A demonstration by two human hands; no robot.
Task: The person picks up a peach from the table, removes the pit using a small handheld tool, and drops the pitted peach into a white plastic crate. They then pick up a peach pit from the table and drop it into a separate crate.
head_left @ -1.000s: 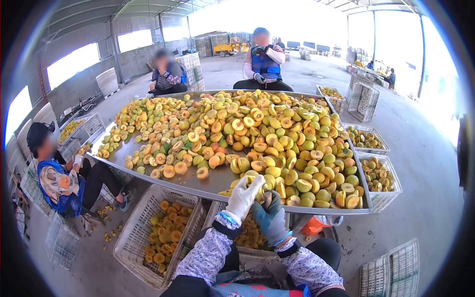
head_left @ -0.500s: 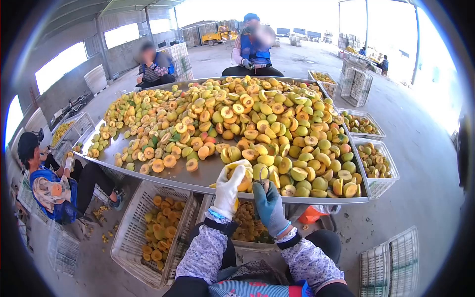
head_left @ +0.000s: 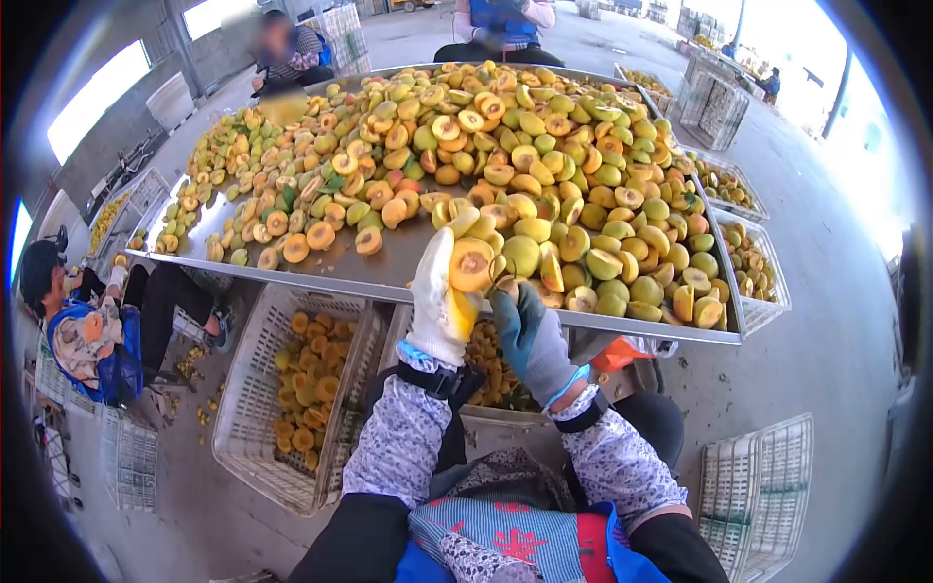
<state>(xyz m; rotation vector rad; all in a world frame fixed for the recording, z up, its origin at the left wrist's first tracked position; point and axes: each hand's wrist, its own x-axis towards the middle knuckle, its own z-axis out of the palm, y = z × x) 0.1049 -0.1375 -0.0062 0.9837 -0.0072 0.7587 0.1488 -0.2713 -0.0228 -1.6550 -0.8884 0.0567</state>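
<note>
My left hand (head_left: pixel 434 301), in a white glove stained yellow, grips a peach half (head_left: pixel 472 264) with its cut face and brown centre turned up toward me. Close beside it, my right hand (head_left: pixel 531 338), in a blue and grey glove, is closed around a small pitting tool (head_left: pixel 507 284). The tool's thin curved wire end is right at the edge of the peach half. Both hands are over the near rim of a metal table (head_left: pixel 389 255) heaped with halved peaches (head_left: pixel 573 185), some cut side up.
Below the table, a white crate (head_left: pixel 255 389) holds peach halves, with another crate of fruit behind my hands. More filled crates (head_left: pixel 768 277) line the right side. Stacked crates (head_left: pixel 758 496) stand on the floor at right. Co-workers sit at left (head_left: pixel 92 330) and across the table (head_left: pixel 501 24).
My view has tipped downward, so the table sits higher in the picture. My left hand has turned the peach half, and its cut face now shows. The right hand keeps hold of the tool.
</note>
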